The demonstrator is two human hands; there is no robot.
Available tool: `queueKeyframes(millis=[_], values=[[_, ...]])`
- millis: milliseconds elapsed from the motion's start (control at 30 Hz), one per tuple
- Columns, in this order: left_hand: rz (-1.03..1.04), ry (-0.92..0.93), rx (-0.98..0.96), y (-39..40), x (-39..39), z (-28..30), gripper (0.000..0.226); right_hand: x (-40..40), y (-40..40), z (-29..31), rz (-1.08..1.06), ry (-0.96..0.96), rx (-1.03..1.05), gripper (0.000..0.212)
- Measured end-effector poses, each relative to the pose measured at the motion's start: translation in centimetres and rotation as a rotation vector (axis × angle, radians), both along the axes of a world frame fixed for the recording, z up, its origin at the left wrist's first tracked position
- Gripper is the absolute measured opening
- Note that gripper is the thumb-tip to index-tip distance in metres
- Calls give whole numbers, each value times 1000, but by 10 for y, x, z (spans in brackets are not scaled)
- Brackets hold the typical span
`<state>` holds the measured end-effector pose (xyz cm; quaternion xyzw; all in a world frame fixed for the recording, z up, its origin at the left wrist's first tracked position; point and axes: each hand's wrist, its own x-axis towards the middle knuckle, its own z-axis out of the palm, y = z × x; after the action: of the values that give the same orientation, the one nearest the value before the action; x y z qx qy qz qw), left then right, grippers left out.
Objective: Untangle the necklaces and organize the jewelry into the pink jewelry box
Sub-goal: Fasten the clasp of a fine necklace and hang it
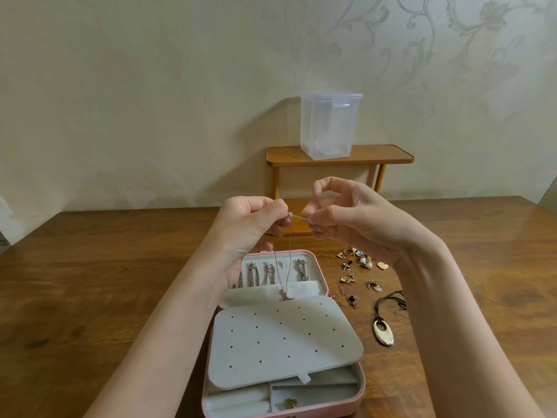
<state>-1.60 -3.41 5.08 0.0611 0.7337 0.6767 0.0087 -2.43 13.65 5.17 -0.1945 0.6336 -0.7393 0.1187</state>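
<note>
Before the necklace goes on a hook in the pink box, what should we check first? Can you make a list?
1. Both hands hold the chain: left hand and right hand each pinch the thin necklace. Ok.
2. Pendant hangs free over the pink jewelry box. Ok.
3. Clasp open or closed: too small to see. Cannot tell.
4. Free hook in the lid: other hung chains fill several. Cannot tell.
5. Earring panel lies out of the way of the lid. Ok.
6. Loose jewelry remains on the table. Not ok.

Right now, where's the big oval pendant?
The oval pendant lies on the table, right of the pink jewelry box, on its dark cord.
</note>
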Motion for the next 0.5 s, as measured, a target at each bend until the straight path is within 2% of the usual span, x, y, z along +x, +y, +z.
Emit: queueKeyframes(millis=[133,300,500], values=[[25,-17,43,2,-1,-1,23,2,0,2,-14,46,100,30],[-7,-46,119,1,-2,-1,25,6,0,5,-64,207,401,22],[-45,29,81,0,-2,-3,15,8,-7,9,-280,337,404,7]])
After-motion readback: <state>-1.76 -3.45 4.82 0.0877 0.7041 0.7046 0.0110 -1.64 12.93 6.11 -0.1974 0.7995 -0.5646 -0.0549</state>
